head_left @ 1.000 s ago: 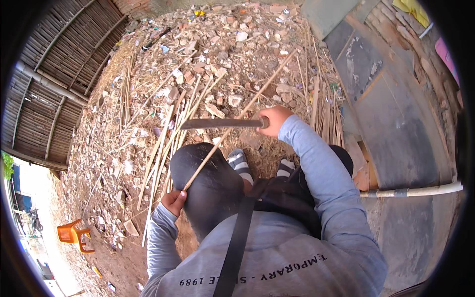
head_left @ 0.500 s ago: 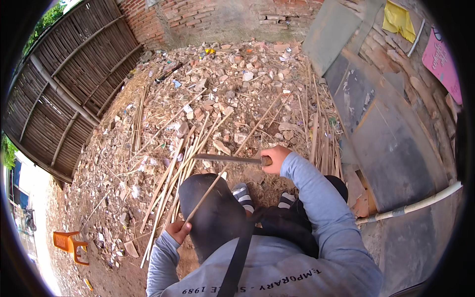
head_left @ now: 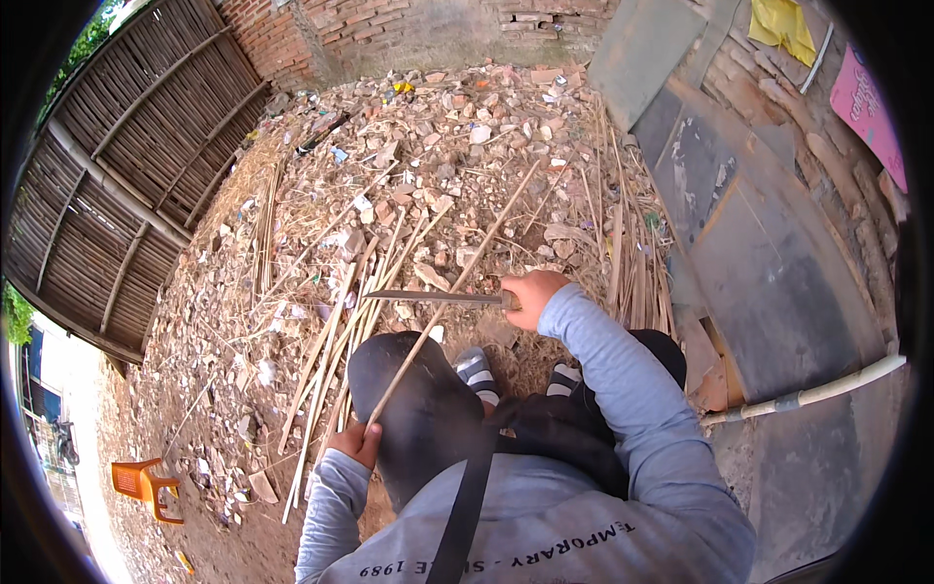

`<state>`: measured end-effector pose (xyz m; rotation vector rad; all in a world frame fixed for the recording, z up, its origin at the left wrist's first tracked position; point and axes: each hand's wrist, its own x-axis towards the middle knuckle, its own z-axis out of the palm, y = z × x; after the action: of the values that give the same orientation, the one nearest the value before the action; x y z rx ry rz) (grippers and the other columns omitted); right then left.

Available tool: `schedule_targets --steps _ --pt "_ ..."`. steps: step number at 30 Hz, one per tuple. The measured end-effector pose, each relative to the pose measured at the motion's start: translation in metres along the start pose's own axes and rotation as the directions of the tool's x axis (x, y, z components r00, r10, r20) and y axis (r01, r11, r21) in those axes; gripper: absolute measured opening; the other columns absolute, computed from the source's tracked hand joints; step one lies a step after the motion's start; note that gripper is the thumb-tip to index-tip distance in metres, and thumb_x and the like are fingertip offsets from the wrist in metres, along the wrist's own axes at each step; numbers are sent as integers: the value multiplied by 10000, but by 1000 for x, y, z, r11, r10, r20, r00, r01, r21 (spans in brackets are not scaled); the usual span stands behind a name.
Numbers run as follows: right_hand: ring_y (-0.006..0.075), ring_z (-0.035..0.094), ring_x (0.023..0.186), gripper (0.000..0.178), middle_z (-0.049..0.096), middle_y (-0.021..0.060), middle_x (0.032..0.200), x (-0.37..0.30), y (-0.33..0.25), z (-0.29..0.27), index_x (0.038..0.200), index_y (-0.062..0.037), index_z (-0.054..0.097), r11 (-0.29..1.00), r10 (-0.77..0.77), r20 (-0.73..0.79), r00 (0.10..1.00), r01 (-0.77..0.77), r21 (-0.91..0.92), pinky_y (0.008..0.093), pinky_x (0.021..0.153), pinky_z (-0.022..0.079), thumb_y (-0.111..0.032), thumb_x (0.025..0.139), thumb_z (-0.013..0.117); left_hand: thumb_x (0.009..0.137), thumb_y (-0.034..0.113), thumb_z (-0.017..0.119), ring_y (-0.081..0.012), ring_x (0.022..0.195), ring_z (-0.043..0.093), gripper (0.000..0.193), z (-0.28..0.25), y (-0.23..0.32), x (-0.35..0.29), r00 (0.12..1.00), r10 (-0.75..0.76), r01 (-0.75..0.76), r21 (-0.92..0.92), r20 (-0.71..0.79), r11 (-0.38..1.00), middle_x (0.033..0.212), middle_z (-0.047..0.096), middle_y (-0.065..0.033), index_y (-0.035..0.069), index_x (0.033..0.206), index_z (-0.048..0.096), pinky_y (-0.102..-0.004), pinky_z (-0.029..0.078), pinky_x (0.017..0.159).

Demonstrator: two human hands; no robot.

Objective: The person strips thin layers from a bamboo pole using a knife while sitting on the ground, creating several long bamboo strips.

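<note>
head: hands (head_left: 358,446) (head_left: 533,300) hold stick (head_left: 405,370) and knife (head_left: 418,295); lettering (head_left: 591,544) on shirt (head_left: 564,496) and pink board (head_left: 866,122)

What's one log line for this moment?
left hand: holds thin stick; right hand: grips knife handle; blade: overlaps stick in view; loose sticks: on ground

Pinches the near end of a long thin stick (head_left: 496,227) in the left grip (head_left: 358,445), close beside the left knee (head_left: 428,409). Holds a long knife (head_left: 423,296) by its handle in the right grip (head_left: 537,297), with the blade pointing left across the stick; leaves unclear whether it touches. Looks down on rubble-strewn ground (head_left: 224,389), with a loose pile of pale strips (head_left: 326,352) left of that knee and more slats (head_left: 637,268) beside dark panels (head_left: 778,263) at right. Takes in an orange chair (head_left: 136,477) at lower left, a bamboo screen (head_left: 126,185) at upper left, a brick wall (head_left: 418,39) at top and a yellow sheet (head_left: 784,32) near a pink board (head_left: 869,117) at upper right.
</note>
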<state>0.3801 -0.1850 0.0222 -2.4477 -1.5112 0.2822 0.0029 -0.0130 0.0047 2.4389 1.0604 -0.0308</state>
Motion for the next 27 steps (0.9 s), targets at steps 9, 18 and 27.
schedule_targets --steps 9,18,27 --pt "343 647 828 323 670 140 844 17 20 15 944 -130 646 989 59 -22 998 -55 140 443 757 516 -361 720 676 946 457 450 -357 615 582 556 -8 -3 4 996 65 -57 -130 59 990 629 557 -237 -54 782 595 -429 434 604" --pt "368 634 760 295 635 168 748 11 -11 13 871 -81 607 999 -14 -43 999 16 43 475 693 506 -308 696 680 964 455 431 -240 580 535 569 -8 -11 5 991 78 -59 -177 106 982 605 547 -190 -64 812 609 -408 418 590" --pt "380 635 796 333 656 188 828 21 6 24 948 -79 633 973 146 -77 986 -129 192 470 733 512 -289 693 675 966 452 444 -216 610 559 567 -6 -12 8 994 73 -53 -217 83 975 618 564 -185 -69 830 618 -394 431 609"
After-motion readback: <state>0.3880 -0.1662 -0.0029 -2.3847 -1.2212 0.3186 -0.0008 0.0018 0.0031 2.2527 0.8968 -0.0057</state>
